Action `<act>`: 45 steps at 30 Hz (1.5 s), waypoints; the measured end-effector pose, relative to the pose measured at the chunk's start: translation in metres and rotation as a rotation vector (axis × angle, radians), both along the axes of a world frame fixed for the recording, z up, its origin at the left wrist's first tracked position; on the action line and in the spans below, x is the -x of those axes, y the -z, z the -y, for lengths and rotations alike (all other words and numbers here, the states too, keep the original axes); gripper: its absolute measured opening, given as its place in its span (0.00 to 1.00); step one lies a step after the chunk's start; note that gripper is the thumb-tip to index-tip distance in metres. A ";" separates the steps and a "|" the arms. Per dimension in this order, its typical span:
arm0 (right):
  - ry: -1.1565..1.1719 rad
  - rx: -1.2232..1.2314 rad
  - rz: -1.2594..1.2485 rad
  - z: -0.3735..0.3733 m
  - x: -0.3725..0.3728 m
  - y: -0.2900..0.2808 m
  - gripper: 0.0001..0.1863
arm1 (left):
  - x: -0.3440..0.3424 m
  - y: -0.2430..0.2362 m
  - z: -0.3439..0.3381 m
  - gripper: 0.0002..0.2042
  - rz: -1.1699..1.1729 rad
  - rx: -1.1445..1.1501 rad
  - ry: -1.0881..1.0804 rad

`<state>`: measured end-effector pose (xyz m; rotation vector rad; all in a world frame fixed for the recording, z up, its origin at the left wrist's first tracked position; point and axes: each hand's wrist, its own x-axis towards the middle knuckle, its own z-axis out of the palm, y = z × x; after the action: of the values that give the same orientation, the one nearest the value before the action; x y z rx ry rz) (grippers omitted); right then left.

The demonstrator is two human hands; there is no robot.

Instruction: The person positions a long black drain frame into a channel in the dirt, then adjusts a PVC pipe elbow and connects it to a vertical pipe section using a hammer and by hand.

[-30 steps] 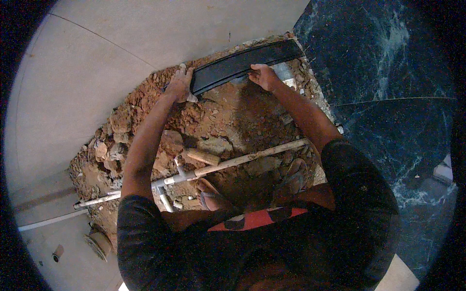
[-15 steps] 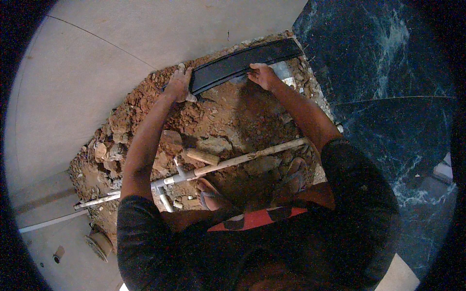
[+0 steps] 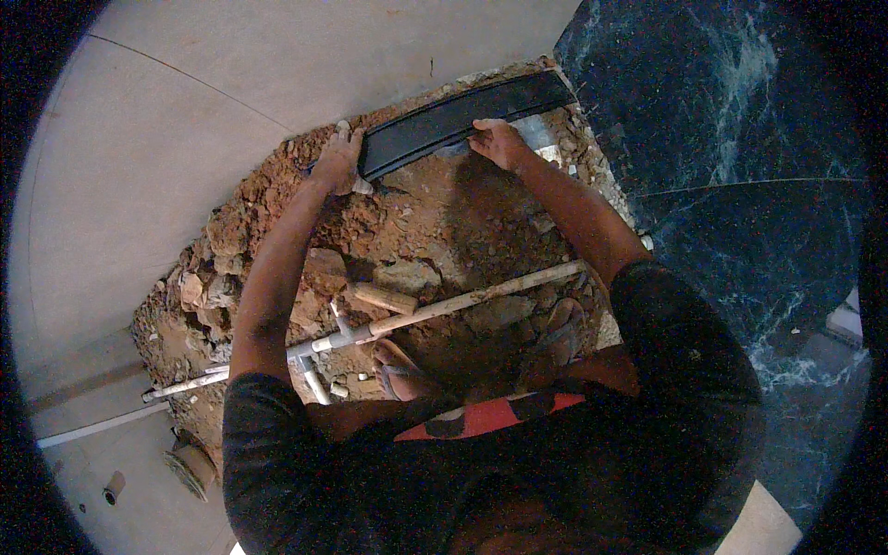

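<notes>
1. The right hand (image 3: pixel 495 145) appears closed on the near long edge of the dark panel (image 3: pixel 430 128), its fingertips curled at that edge.
2. The left hand (image 3: pixel 339 166) lies across the panel's left end, fingers pointing toward the pale surface (image 3: pixel 194 120) and thumb toward the near corner. Whether it clasps that end or only presses against it, one cannot tell.
3. Good handling here probably means matched pressure: the left palm steadying the end, the right fingers supporting the edge, so that the long piece neither twists nor slides. Fingertips are best not trapped between its underside and the rubble.
4. Relative to the grip, the panel starts at the left palm, passes just beyond the right fingertips, and runs on to the right well past that hand. Its far end is near the dark marbled surface (image 3: pixel 712 111), with no hand on it, so it could tip if the hold is uneven.
5. Broken soil (image 3: pixel 416 208) spreads below the panel; nearer the person, a pale pipe (image 3: pixel 490 298) crosses it, with a handle-like piece (image 3: pixel 385 299) beside the pipe.
</notes>
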<state>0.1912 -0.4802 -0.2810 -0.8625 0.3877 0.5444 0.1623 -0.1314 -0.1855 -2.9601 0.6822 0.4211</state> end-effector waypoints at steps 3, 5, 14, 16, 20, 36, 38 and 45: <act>0.021 0.022 0.003 0.006 0.002 0.001 0.08 | 0.002 -0.007 0.008 0.53 0.008 0.039 0.023; 0.011 0.036 0.027 0.003 0.003 -0.002 0.08 | 0.005 -0.008 0.006 0.54 0.037 0.036 0.029; -0.064 0.360 0.357 0.025 -0.006 0.040 0.09 | -0.006 0.005 0.009 0.59 -0.039 0.096 0.016; -0.077 0.359 0.343 0.022 -0.009 0.042 0.09 | -0.011 0.013 0.005 0.59 -0.060 0.076 0.015; 0.012 0.063 -0.015 0.000 -0.003 0.011 0.10 | -0.005 0.014 -0.005 0.58 -0.026 0.007 -0.007; 0.020 0.087 -0.040 -0.002 -0.001 -0.003 0.10 | 0.003 -0.008 0.007 0.59 -0.043 0.036 -0.056; 0.022 0.066 -0.027 0.003 -0.001 0.004 0.10 | 0.001 -0.010 0.010 0.59 -0.056 0.038 -0.045; 0.028 0.033 0.013 0.007 -0.001 0.011 0.08 | -0.005 0.005 0.003 0.62 -0.012 0.026 -0.006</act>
<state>0.1922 -0.4871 -0.2917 -0.8908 0.3977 0.5079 0.1670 -0.1345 -0.1909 -2.9869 0.6860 0.4336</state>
